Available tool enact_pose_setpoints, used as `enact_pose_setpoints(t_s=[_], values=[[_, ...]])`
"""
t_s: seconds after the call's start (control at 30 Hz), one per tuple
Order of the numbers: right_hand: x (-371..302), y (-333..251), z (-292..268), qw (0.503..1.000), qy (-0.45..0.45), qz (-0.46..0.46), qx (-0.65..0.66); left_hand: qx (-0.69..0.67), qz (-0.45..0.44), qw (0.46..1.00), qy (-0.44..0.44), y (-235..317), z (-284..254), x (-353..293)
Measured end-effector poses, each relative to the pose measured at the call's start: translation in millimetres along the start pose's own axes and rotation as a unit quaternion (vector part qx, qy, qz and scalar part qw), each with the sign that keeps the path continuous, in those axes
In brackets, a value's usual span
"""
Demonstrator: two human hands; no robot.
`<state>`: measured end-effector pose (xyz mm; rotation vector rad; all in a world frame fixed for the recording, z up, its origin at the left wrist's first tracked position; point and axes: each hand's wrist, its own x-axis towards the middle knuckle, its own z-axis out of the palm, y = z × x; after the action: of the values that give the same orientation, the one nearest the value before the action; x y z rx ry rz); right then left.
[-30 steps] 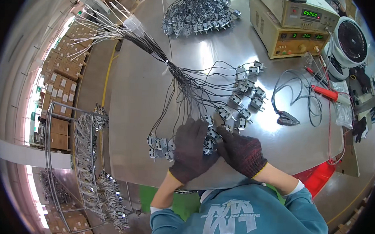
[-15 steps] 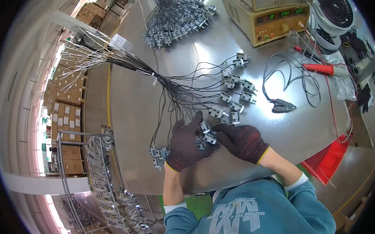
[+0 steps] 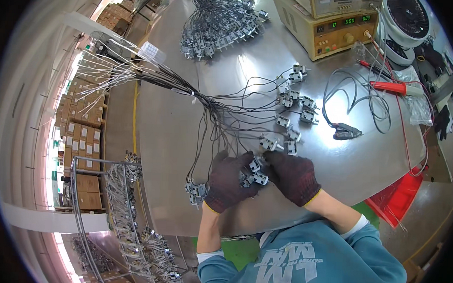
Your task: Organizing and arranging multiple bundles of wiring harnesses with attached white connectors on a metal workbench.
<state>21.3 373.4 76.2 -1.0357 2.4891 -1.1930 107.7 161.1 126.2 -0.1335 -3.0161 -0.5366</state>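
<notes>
My left hand [image 3: 230,179], in a dark knitted glove, curls around a small cluster of grey box-shaped parts on wires [image 3: 259,179]. Close on its right is my gloved right hand [image 3: 293,177], its fingers bent in toward that cluster; its fingertips are partly hidden, so what they pinch cannot be made out. More such grey parts with short shafts [image 3: 283,121] lie in a loose group beyond the hands. Their black wires run left into a tied wire bundle [image 3: 178,87] with pale loose ends. Several grey parts [image 3: 195,189] rest left of my left hand.
A large heap of similar wired parts [image 3: 223,32] lies at the back of the metal table [image 3: 168,139]. Back right are a tan bench instrument [image 3: 345,33], a white fan [image 3: 406,20], test leads with a red probe [image 3: 388,87] and a black clip [image 3: 346,131]. A loaded rack [image 3: 120,202] stands left.
My right hand has turned and drawn slightly down, its fingers closer to the cluster. My left hand has shifted a little right. The whole view has also moved slightly.
</notes>
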Motion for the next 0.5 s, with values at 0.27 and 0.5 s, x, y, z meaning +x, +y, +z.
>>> enact_pose_setpoints(t_s=[0.27,0.5], values=[[-3,-13,-3,0.973,-0.006,-0.154,-0.172,0.241,-0.066,0.967,0.046,51,-4,-23],[4,-19,-40,0.990,0.003,-0.092,0.104,0.108,0.004,0.982,0.154,72,4,-4]])
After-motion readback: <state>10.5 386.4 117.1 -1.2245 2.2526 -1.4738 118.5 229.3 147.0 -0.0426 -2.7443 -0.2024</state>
